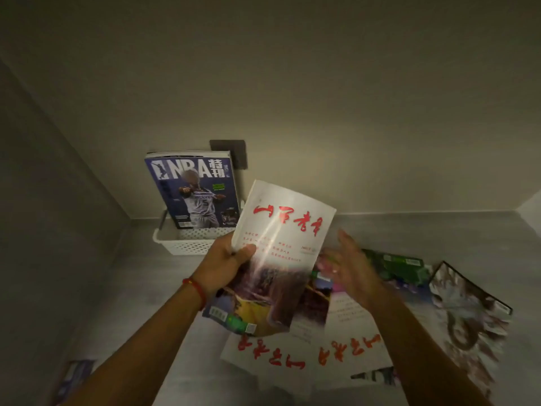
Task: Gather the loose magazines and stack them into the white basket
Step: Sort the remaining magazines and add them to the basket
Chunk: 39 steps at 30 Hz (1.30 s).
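white-covered magazine [285, 247] with red brush lettering, held up just right of the white basket [187, 243], left hand [225, 263] fingers clamped on its edge; right hand [348, 269] fingers spread, blurred, grasping nothing.

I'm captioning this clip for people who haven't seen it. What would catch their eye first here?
First, the white magazine with red script, held up mid-frame in the left hand. Behind it, an NBA magazine stands upright in the white basket against the wall. The right hand, open and blurred, hovers over loose magazines scattered on the surface.
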Each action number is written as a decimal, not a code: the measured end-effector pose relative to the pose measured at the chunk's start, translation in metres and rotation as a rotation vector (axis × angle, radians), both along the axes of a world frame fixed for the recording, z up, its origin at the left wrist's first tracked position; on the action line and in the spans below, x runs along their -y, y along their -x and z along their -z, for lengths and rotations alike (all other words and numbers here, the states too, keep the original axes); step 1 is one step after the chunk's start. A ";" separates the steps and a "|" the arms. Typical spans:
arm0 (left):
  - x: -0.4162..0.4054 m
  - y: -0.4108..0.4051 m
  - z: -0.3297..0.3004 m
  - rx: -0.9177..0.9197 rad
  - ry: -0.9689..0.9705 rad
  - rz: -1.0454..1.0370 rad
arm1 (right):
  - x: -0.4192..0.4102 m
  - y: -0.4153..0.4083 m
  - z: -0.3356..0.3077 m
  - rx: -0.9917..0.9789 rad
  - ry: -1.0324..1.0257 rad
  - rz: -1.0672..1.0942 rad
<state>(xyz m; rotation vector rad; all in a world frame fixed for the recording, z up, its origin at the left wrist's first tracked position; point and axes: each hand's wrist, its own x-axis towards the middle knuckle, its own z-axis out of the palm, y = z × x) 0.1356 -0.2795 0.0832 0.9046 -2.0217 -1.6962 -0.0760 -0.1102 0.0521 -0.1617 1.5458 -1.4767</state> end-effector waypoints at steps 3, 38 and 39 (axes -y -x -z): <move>0.042 -0.030 0.000 0.022 -0.072 -0.014 | 0.039 -0.039 0.012 0.050 0.153 -0.164; 0.252 -0.043 0.064 -0.007 -0.050 -0.557 | 0.261 -0.062 0.014 -0.793 -0.150 -0.249; 0.249 -0.041 0.065 -0.037 -0.070 -0.550 | 0.250 -0.058 0.018 -0.798 -0.155 -0.242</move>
